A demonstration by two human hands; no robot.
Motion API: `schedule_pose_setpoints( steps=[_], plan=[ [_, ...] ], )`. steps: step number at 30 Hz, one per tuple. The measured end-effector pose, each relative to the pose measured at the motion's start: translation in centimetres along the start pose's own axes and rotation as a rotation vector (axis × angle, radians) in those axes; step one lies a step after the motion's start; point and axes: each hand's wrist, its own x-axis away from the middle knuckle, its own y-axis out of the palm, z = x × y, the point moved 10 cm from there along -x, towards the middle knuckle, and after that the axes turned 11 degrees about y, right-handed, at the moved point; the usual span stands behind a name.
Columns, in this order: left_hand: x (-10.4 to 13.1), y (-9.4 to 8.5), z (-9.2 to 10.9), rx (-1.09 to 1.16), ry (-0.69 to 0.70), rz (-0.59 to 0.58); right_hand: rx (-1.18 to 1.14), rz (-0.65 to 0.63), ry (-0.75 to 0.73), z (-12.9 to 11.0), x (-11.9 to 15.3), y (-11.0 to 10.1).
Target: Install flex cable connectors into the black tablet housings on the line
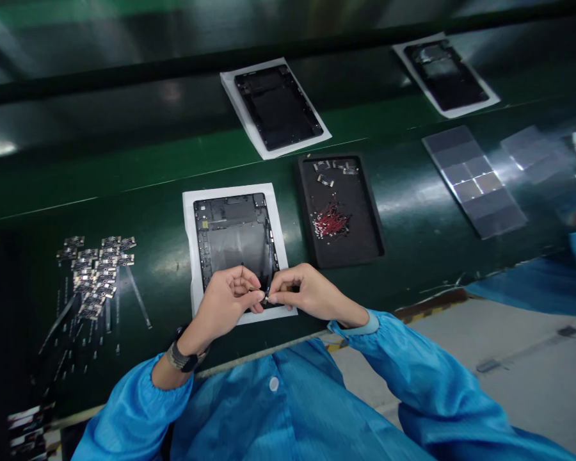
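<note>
In front of me an open tablet housing (233, 234) lies on a white sheet (188, 218). My left hand (228, 294) is closed in a pinch over its lower right corner. From the other side, my right hand (310, 293) pinches at the same spot. Between the fingertips is a small circuit board (266, 299), mostly covered by them. A dark ribbon cable (270, 256) runs along the housing's right side down to the fingers. Fine details there are too small to make out.
Left lies a heap of small circuit boards (93, 275) with ribbon tails. A black tray (372, 224) holds red-and-black wires (332, 221) and several small boards. Behind are two more tablet housings (281, 105) (446, 73). Clear plastic sheets (475, 182) and another person's blue sleeve (532, 275) are right.
</note>
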Motion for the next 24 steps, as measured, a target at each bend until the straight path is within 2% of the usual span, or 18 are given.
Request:
schedule_pose_setpoints(
  steps=[8, 10, 12, 14, 17, 20, 22, 24],
  plan=[
    [0.1, -0.1, 0.3, -0.042, -0.011, -0.011, 0.018, -0.027, -0.01, 0.2, -0.2, 0.4],
    [0.2, -0.8, 1.2, -0.154, 0.034, 0.012, 0.074, -0.017, -0.063, -0.8, 0.1, 0.2],
    [0.6, -1.6, 2.4, -0.313, 0.103, 0.06, 0.154, 0.058, -0.157, -2.8, 0.9, -1.1],
    [1.4, -2.4, 3.1, -0.477, 0.142, 0.114, 0.228, 0.176, -0.25, -5.3, 2.0, -3.3],
    [2.6, -3.5, 3.7, -0.668, 0.192, 0.2, 0.259, 0.356, -0.338, -9.0, 2.8, -7.9],
    [3.1, -4.3, 5.8, -0.797, 0.382, 0.279, 0.266, 0.579, -0.409, -12.3, 1.4, -13.4],
    [2.4, -5.2, 8.1, -0.917, 0.524, 0.339, 0.344, 0.75, -0.347, -13.7, -1.2, -16.7],
    [0.6, -6.6, 10.3, -1.08, 0.599, 0.4, 0.488, 0.916, -0.126, -14.1, -4.4, -19.8]
  ],
)
